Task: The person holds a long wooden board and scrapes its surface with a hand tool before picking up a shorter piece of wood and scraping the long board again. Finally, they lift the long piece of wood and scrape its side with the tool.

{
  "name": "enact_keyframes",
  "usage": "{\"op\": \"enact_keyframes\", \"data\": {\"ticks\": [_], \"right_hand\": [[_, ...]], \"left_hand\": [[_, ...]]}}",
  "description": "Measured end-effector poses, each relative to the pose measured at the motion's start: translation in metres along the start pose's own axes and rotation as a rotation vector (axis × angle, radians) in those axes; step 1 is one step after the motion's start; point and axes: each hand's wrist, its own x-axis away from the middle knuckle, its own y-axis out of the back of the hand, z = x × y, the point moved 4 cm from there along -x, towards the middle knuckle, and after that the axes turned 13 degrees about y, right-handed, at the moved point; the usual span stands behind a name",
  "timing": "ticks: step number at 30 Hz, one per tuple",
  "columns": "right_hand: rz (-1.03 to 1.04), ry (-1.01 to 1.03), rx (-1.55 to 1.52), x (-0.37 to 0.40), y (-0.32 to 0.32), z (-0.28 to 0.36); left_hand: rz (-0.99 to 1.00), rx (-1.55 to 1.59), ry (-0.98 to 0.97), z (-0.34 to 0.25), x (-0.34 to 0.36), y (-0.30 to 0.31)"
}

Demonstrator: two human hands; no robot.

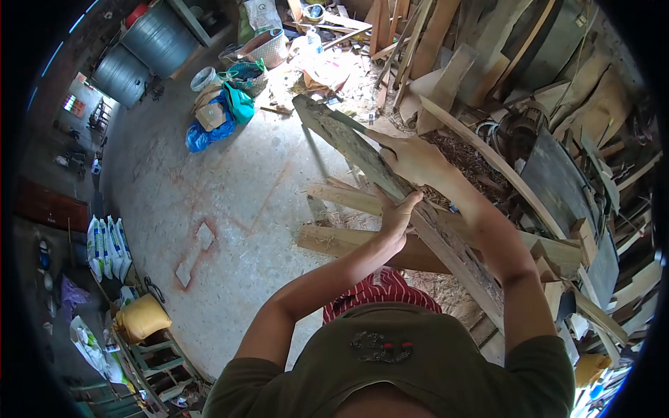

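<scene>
A long rough wooden plank (348,146), dark and weathered on its face, is held at a slant across my front, its far end up and to the left. My right hand (417,161) grips it from the right side near its middle, and some of those fingers are hidden. Lower along the same plank, my left hand (397,216) is closed on its edge with the thumb on top. Beneath it are two paler boards (338,240), with wood shavings lying on one.
Leaning boards (432,42) and offcuts crowd the right and back. A motor (529,118) stands among shavings at right. Baskets (268,49) and blue and green bags (223,118) sit at the back left. Metal drums (160,38), sacks (108,247) and a yellow container (143,318) line the left.
</scene>
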Motion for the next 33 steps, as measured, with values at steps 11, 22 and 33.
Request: {"op": "enact_keyframes", "data": {"ticks": [11,22,33], "right_hand": [[-0.013,0.085,0.048,0.015,-0.006,0.002],[-0.005,0.093,0.147,0.033,-0.006,0.022],[0.091,0.049,0.228,0.005,-0.008,0.040]], "left_hand": [[0.002,0.264,-0.215,0.000,-0.052,0.009],[0.073,0.259,-0.208,-0.002,-0.042,0.007],[-0.066,0.169,-0.275,-0.002,-0.043,0.010]]}}
